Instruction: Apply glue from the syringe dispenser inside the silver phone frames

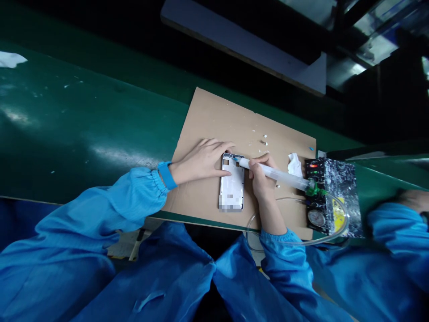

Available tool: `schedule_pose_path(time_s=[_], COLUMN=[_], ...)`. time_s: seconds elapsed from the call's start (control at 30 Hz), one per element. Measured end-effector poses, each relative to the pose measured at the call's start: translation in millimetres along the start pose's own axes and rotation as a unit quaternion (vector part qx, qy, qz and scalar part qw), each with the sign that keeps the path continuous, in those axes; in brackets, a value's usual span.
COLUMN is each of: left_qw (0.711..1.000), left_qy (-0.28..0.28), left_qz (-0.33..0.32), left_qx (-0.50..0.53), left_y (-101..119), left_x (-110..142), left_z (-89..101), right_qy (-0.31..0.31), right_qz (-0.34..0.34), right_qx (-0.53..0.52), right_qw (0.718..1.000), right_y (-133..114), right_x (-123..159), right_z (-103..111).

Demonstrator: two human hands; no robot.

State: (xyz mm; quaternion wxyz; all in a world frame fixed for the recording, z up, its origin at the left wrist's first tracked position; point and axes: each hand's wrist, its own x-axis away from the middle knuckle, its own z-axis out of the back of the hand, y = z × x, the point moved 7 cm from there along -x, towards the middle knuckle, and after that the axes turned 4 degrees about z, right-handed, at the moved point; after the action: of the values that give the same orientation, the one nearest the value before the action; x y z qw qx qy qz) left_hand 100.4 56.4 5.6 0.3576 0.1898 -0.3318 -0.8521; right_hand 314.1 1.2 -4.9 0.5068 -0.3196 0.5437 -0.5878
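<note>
Brown cardboard (214,116): near its front edge, spread left hand (204,160) touches silvery rectangular frame (233,185); right hand (261,182) clasps translucent plastic syringe (285,177).

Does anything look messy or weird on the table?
Yes: white bits litter the cardboard beyond the right hand, and the black box with the gauge has white smears over its top, so both look messy.

left hand (203,161) palm down, thumb (223,173) spread wide, right hand (259,181) curled in a grip, forearms (273,217) extended
</note>
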Motion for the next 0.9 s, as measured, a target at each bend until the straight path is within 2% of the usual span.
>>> schedule_pose_path(time_s=[0.13, 0.47, 0.53, 0.6, 0.63, 0.7, 0.8, 0.83, 0.9], left_qw=[1.000, 1.000, 1.000, 1.000, 0.999, 0.987, 0.916, 0.890, 0.852], left_qy=[-0.003, -0.004, -0.012, 0.000, 0.028, 0.138, 0.355, 0.408, 0.467], left_qz=[-0.002, -0.006, -0.003, 0.008, 0.021, 0.065, 0.155, 0.178, 0.215], left_qx=[0.002, 0.023, 0.028, 0.015, -0.005, -0.058, -0.103, -0.102, -0.095], left_y=[-0.7, -8.0, -14.0, -27.4, -38.2, -67.8, -119.5, -134.7, -158.4], left_x=[-0.1, 0.8, -1.2, -5.5, -8.2, -10.6, 4.9, 13.3, 28.5], left_z=[-0.5, 2.1, 6.6, 19.0, 30.7, 66.4, 131.4, 148.8, 172.8], right_qy=[0.002, 0.044, 0.056, 0.062, 0.063, 0.065, 0.082, 0.089, 0.103], right_qz=[-0.001, -0.014, -0.018, -0.020, -0.019, -0.015, -0.016, -0.020, -0.033], right_qx=[-0.027, -0.177, -0.192, -0.207, -0.214, -0.228, -0.244, -0.249, -0.260], right_qw=[1.000, 0.983, 0.980, 0.976, 0.975, 0.971, 0.966, 0.964, 0.959], right_y=[4.0, 2.0, 2.8, 4.5, 5.4, 6.9, 8.7, 9.3, 10.6], right_x=[-0.4, -12.5, -14.7, -16.4, -17.1, -18.0, -18.0, -17.7, -16.8], right_z=[0.8, -0.3, 2.0, 3.8, 4.4, 4.9, 5.7, 5.8, 5.9])
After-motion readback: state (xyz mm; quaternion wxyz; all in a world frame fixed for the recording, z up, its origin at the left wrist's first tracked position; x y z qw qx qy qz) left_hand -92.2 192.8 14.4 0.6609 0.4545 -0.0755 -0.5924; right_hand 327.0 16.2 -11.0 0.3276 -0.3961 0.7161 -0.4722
